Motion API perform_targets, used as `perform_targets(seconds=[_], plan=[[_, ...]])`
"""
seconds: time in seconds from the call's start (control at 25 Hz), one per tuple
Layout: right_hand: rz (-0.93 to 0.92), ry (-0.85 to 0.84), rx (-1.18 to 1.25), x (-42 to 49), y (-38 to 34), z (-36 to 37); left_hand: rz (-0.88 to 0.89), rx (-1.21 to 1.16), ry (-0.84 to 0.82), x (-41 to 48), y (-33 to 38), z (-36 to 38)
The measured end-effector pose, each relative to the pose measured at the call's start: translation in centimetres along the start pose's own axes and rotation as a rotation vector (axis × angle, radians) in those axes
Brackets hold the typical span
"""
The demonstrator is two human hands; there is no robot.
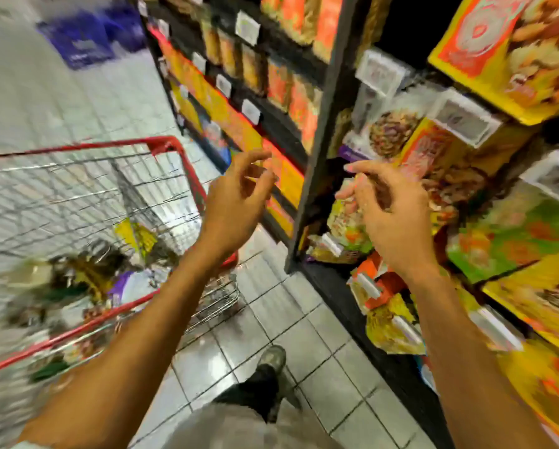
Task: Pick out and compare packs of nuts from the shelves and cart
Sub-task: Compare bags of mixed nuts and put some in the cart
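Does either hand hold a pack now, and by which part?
Nothing is held: the left hand and the right hand are both empty, fingers loosely curled.

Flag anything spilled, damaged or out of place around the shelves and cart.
Nothing clearly stands out. Packs lie jumbled in the cart, as loose shopping does, and the shelf packs sit in rows. The picture is too blurred to judge damage.
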State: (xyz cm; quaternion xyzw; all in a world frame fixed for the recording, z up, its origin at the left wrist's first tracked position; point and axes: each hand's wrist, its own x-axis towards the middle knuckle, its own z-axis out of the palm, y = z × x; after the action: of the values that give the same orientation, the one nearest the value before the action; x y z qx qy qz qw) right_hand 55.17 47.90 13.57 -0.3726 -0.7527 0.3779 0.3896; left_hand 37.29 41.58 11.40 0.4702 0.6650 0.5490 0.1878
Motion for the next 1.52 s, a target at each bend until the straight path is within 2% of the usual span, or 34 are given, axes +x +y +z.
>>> perform_targets(seconds=[0.08, 0.16, 0.24, 0.32, 0.44, 0.56, 0.64, 0.8, 1.04, 1.2, 1.28, 1.36, 1.44, 1.52], plan=[[0.023, -0.234, 0.147, -0.8, -1.4, 6.5, -0.145, 0.028, 0.102, -3.3, -3.1, -7.6], [0.028, -0.438, 0.250, -2.6, -2.9, 13.5, -0.286, 0.042, 0.300, -7.6, -5.8, -16.6], [0.028, -0.594, 0.275, -4.2, -4.2, 19.8, -0.372, 0.025, 0.534, -11.2, -7.9, -24.5], [0.048, -0.703, 0.257, -5.1, -5.2, 25.6, -0.435, 0.034, 0.676, -13.6, -10.7, -30.4], [0.063, -0.665, 0.236, -4.3, -5.5, 32.5, -0.544, -0.007, 0.685, -14.3, -15.4, -36.6], [0.191, -0.628, 0.200, -1.8, -5.1, 40.6, -0.685, -0.090, 0.572, -12.5, -20.2, -42.5], [0.225, -0.601, 0.063, 0.4, -4.0, 46.6, -0.756, -0.107, 0.515, -9.9, -23.6, -45.5], [0.214, -0.687, -0.447, 3.9, 2.4, 57.3, -0.948, -0.111, 0.390, -5.6, -31.5, -45.9], [0.298, -0.690, -0.845, 5.3, 16.8, 68.5, -1.084, -0.165, 0.267, -4.8, -46.2, -40.5], [0.277, -0.646, -0.958, 4.7, 22.4, 70.2, -1.232, -0.333, 0.372, -6.7, -52.1, -39.6], [0.248, -0.622, -1.005, 4.9, 22.5, 70.1, -1.310, -0.482, 0.455, -7.7, -53.3, -40.4], [0.231, -0.608, -0.908, 4.1, 20.1, 69.4, -1.388, -0.689, 0.501, -8.7, -53.6, -41.5], [0.017, -0.578, -0.825, 2.2, 15.8, 68.5, -1.481, -0.898, 0.488, -8.9, -53.3, -42.0], [-0.355, -0.499, -0.780, -0.3, 11.2, 67.1, -1.522, -1.092, 0.410, -8.6, -52.3, -41.6]])
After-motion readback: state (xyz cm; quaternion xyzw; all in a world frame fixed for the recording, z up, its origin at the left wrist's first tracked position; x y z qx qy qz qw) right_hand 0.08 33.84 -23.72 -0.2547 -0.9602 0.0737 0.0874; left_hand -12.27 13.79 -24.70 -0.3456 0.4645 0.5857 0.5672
